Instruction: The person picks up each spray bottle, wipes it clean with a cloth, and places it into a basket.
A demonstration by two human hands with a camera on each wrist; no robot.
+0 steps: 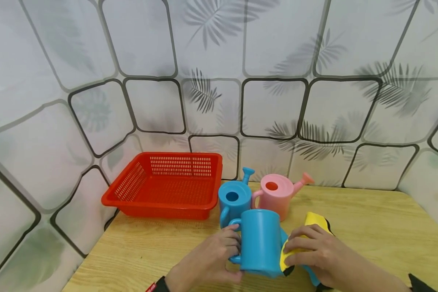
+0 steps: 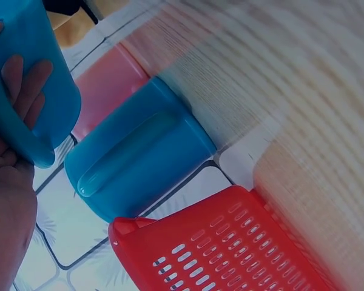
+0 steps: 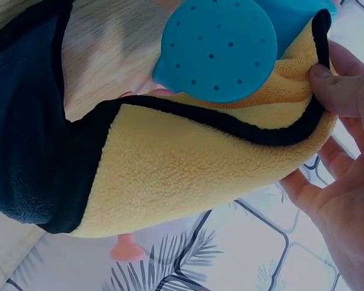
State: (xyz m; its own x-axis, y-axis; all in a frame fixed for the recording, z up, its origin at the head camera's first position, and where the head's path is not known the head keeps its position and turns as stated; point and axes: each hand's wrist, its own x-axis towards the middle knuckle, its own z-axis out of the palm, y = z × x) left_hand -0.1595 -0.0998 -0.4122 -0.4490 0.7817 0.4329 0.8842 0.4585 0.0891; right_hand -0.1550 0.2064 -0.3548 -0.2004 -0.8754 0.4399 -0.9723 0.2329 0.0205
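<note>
My left hand grips a blue watering can by its handle, fingers curled through the loop. The can is held off toward the front of the table, its spout pointing right. A towel, yellow on one side and dark blue on the other with black edging, hangs from my right hand. Thumb and fingers pinch that towel at its edge, right by the can's spout side. In the right wrist view, the can's round perforated sprinkler head overlaps the towel's yellow face.
Behind the held can stand a second blue watering can and a pink watering can, side by side. Left of them sits a red plastic basket with slotted walls. A patterned curtain runs behind the wooden table.
</note>
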